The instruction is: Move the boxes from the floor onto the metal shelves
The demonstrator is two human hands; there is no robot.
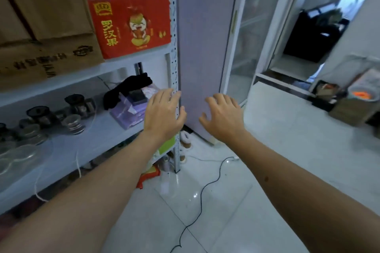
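While both hands, the left hand (164, 112) and the right hand (221, 115), hang empty with fingers spread at frame centre, the red carton (129, 25) sits shelved upper left, nearer the left.

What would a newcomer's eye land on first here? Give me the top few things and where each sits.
Two bare arms reach into the middle of the view, the left hand and right hand open and empty. Next comes the bright red box with yellow characters, on the upper metal shelf beside brown cartons. A black cable snakes across the glossy white floor below.
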